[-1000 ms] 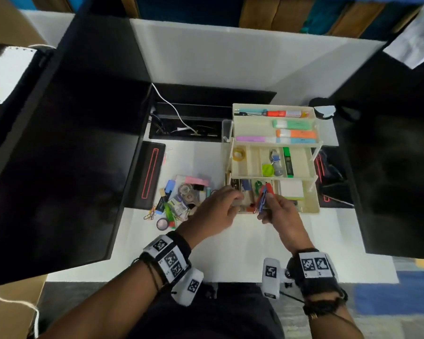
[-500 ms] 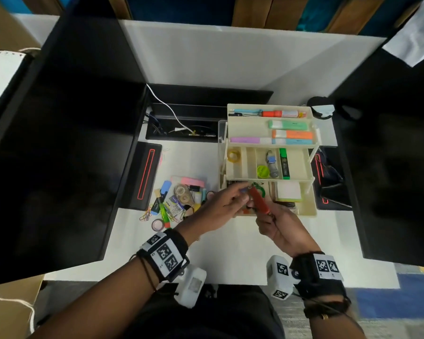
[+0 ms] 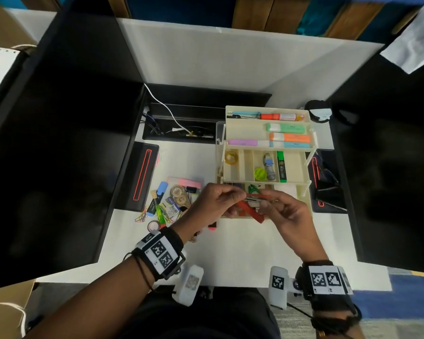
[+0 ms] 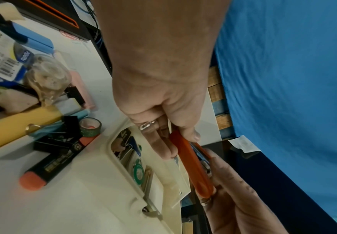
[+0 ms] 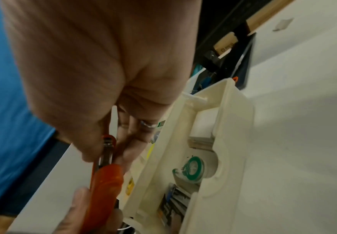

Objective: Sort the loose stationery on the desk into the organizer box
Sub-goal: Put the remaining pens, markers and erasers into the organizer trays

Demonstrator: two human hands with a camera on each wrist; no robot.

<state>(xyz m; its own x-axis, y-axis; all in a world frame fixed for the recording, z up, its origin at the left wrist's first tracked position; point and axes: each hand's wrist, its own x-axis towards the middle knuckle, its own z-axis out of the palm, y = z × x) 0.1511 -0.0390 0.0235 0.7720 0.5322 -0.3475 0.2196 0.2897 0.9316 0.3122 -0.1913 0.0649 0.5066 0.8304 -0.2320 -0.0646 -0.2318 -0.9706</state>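
A cream three-tier organizer box (image 3: 307,195) stands open on the white desk, with highlighters and tape in its upper tiers. Above its bottom tier both hands hold a red stapler (image 3: 253,211), swung open so its metal magazine shows. My left hand (image 3: 238,195) pinches the red top cover (image 4: 193,166) between thumb and fingers. My right hand (image 3: 267,204) pinches the stapler's metal part (image 5: 106,152) by the hinge. Left of the box lies a pile of loose stationery (image 3: 173,199): clips, tape rolls, an eraser and sticky notes. An orange-capped black marker (image 4: 51,163) lies near the box's front corner.
Tall black panels (image 3: 59,155) flank the desk on both sides. A black cable tray (image 3: 181,123) with a white cable sits behind the pile. Black devices with red lines stand left (image 3: 142,177) and right (image 3: 324,182) of the box. Bare desk (image 3: 230,253) lies in front of the box.
The stapler, held closed and upright between the hands a second ago, is now swung open. Both hands have shifted slightly toward me above the bottom tier.
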